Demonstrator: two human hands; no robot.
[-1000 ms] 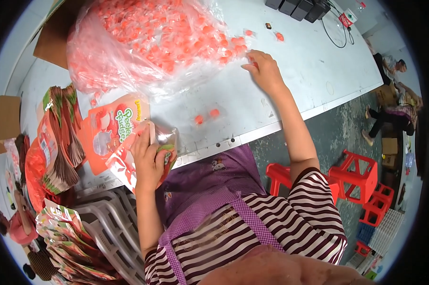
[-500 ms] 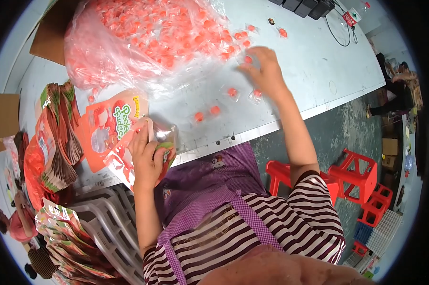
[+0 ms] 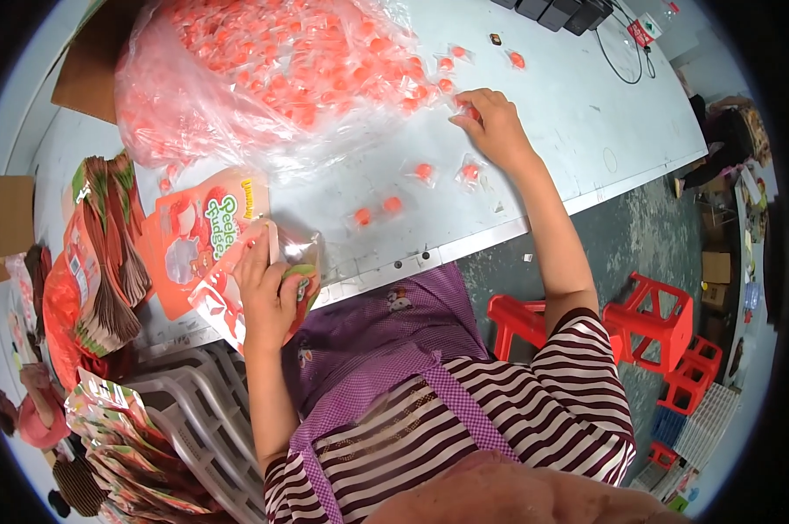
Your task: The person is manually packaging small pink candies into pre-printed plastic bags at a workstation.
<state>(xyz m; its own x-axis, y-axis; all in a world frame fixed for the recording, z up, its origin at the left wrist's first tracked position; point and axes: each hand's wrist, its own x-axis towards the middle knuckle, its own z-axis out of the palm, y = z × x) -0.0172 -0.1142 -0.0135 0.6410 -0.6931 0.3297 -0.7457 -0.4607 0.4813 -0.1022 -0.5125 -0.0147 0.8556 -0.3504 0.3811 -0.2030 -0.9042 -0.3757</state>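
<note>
We see a big bag (image 3: 264,79) of thin, glossy, crinkled clear plastic at twelve o'clock. The table (image 3: 578,131) is smooth, matt and pale. Our left hand (image 3: 268,293) grips a shiny printed foil-like pouch (image 3: 237,297). At three o'clock, red stools (image 3: 648,323) look like hard plastic.

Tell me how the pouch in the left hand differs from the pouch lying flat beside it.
The held pouch is gripped by the left hand at the table edge, its mouth open; the flat pouch lies untouched on the table. The held one is tilted and partly hidden; the flat one shows its whole front. Both are orange-red printed packaging.
</note>
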